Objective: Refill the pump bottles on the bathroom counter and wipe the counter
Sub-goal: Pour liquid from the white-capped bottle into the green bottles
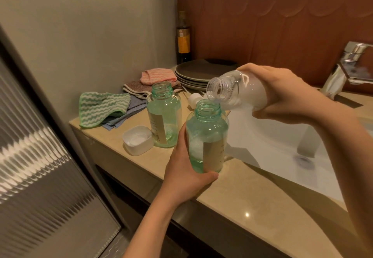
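Bare counter (252, 193) across lower centre and lower right, open from the front edge. Open sink (272, 146) at centre right, tap (351, 63) blocking its upper right end. Centre of frame crowded: near bottle (207, 136) gripped by left hand (187, 168), far bottle (164, 116) just behind to its left, white cap (138, 139) just beside that base. Above near bottle, clear bottle (238, 94) tilted in right hand (286, 94), barring the way from the right. Left of centre covered by cloths (103, 106); behind, plates (193, 72) and dark bottle (183, 39) filling the upper-centre corner. Narrow bare strip between white cap and front edge.
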{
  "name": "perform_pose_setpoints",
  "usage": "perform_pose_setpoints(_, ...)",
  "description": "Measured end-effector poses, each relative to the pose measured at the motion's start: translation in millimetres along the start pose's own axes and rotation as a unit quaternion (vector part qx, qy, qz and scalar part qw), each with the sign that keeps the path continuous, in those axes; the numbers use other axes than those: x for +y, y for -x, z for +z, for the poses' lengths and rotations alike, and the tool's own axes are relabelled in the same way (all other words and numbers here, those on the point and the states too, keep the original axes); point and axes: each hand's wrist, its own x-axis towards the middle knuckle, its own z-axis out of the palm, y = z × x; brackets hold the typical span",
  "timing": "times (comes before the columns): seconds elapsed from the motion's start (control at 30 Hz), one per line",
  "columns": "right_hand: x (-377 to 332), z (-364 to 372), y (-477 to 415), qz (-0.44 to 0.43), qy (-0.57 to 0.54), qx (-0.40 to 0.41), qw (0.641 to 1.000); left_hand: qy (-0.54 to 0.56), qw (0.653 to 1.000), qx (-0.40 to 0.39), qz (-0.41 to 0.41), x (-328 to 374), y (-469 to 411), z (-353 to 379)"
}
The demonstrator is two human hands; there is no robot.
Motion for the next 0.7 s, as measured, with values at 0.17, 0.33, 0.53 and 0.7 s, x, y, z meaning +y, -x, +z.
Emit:
perform_pose_setpoints(0.17,0.7,0.7,2.0,0.017,-0.020,-0.065,0.998,0.012,1.000,0.006,0.003,2.8,-0.6,3.0)
perform_pose_setpoints(0.33,3.2,-1.5,3.3,0.020,-0.043,-0.096,0.994,0.057,0.998,0.041,-0.002,5.6,0.6,9.8)
perform_pose_setpoints(0.53,2.3,-3.9,4.9,0.019,-0.059,-0.083,0.995,0.099,0.992,0.078,0.010,10.8,3.7,9.0)
perform_pose_setpoints(0.7,-10.6,-4.7,4.6,0.000,-0.088,-0.035,0.996,0.096,0.990,0.104,0.016,15.2,15.1,-2.9)
